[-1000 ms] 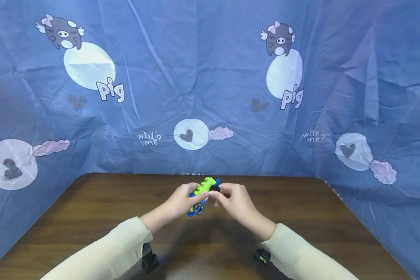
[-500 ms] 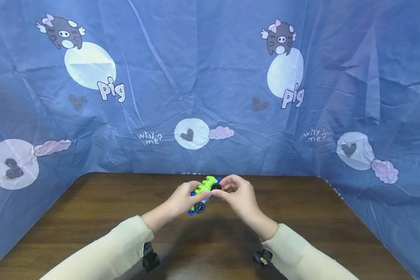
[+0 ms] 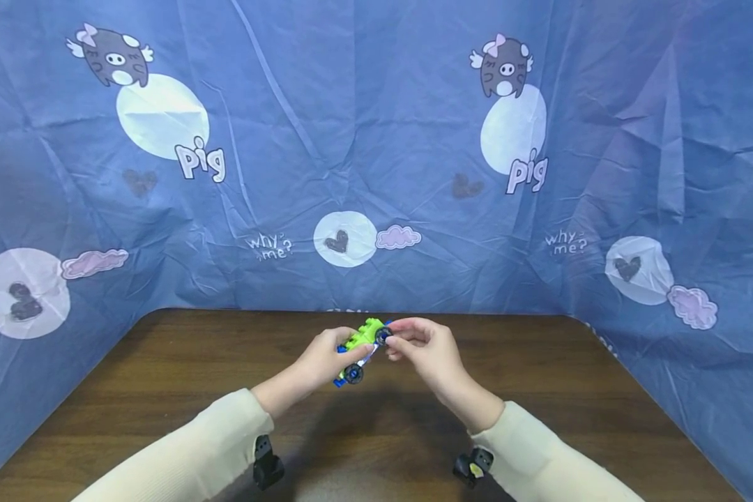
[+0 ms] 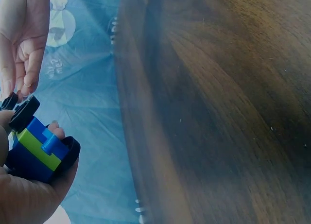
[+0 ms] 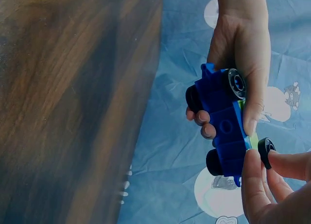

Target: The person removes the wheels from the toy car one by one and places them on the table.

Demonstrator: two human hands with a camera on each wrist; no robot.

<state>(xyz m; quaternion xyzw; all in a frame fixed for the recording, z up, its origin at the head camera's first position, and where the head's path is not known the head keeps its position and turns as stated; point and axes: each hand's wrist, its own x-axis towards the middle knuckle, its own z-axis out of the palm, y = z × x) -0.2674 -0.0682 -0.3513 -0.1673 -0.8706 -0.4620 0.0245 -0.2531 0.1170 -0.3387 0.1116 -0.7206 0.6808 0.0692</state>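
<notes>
while the toy car point(image 3: 364, 336) is held in the air over the table point(image 3: 163, 376), its body is slanted, with one end pointed up and to the right in the head view. a bright green top point(image 3: 370, 329) with studs is shown there, and a flat blue underside point(image 5: 227, 126) is seen in the right wrist view. two black wheels point(image 5: 237, 84) are fitted at one end of the car, and a single black one point(image 5: 214, 162) is fitted at the other. a fourth wheel point(image 5: 266, 153) is pinched between the thumb and finger of the right hand point(image 3: 431, 352), just beside that other end; whether it is pressed against the car cannot be told. by the left hand point(image 3: 325, 359) the car is gripped across its sides, the thumb being laid along one long side and fingertips being seen at the opposite edge. both forearms are covered by cream sleeves point(image 3: 188, 443), and a small black device point(image 3: 268, 464) is worn near each cuff. the dark brown wood is backed by a wrinkled blue cloth point(image 3: 408, 167), printed with winged pigs, hearts, pink clouds and words.
</notes>
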